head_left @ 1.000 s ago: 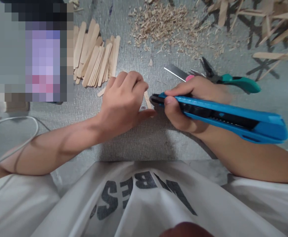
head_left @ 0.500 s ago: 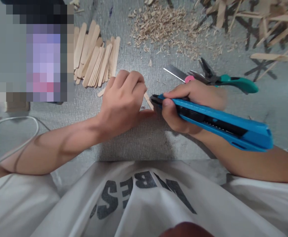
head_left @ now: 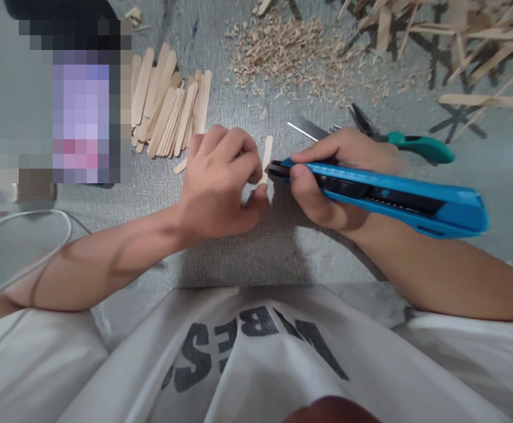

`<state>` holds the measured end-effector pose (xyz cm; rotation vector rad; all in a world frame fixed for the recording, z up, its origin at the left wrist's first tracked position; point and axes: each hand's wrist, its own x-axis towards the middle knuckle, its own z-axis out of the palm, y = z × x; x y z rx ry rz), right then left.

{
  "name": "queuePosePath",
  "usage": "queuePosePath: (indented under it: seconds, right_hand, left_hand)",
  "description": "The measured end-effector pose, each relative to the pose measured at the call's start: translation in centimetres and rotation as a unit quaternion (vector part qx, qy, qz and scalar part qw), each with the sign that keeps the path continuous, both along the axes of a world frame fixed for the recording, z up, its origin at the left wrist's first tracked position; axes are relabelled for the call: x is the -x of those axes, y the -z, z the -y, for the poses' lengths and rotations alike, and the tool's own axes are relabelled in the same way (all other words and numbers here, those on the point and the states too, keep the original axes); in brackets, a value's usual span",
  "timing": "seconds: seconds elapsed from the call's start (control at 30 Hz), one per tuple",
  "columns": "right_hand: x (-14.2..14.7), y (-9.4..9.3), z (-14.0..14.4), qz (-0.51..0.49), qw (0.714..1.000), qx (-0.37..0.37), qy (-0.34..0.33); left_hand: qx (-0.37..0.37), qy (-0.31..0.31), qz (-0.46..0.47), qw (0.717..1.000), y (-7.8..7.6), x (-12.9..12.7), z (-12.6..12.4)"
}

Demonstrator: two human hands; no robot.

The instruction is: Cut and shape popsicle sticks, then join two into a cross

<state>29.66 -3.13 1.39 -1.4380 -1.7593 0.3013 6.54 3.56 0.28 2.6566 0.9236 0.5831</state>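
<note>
My right hand (head_left: 336, 182) is wrapped round a blue utility knife (head_left: 397, 194), its black tip pointing left. That tip meets the edge of a short wooden craft stick (head_left: 267, 154), which stands nearly lengthwise away from me. My left hand (head_left: 223, 182) has its fingers curled, with the stick pinched at its near end between thumb and fingertips. Part of the stick is hidden by the fingers. Beyond my left hand lies a pile of craft sticks (head_left: 164, 106), and one more stick (head_left: 180, 165) pokes out beside the wrist side of that hand.
Wood shavings (head_left: 283, 50) are heaped at the far middle. Green-handled pliers (head_left: 424, 147) and a metal blade (head_left: 306, 128) lie behind my right hand. A structure of joined sticks (head_left: 468, 47) stands far right. A white cable (head_left: 65, 220) crosses the left side near a blurred-out object (head_left: 83, 106).
The stick has turned more upright in my left fingers and shows more of its length. My left thumb has drawn in toward the fingers, and the knife's handle end has swung slightly away from me.
</note>
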Motion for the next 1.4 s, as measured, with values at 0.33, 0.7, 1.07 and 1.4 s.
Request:
queuePosePath:
  seconds: [0.33,0.7,1.07,1.4]
  right_hand:
    - [-0.3,0.7,0.4,-0.021,0.999,0.017,0.038]
    - [-0.2,0.7,0.4,-0.013,0.998,0.02,0.052]
    - [-0.4,0.5,0.1,-0.021,1.0,0.004,0.001]
    - [-0.8,2.0,-0.7,-0.073,0.997,0.011,0.014]
  left_hand:
    - [0.108,-0.04,-0.077,0.99,-0.3,-0.3,-0.5]
    - [0.098,-0.024,-0.07,0.992,0.4,-0.1,-0.4]
    - [0.093,-0.008,-0.063,0.994,0.6,0.0,-0.4]
    - [0.084,-0.008,-0.071,0.994,0.4,0.1,-0.3]
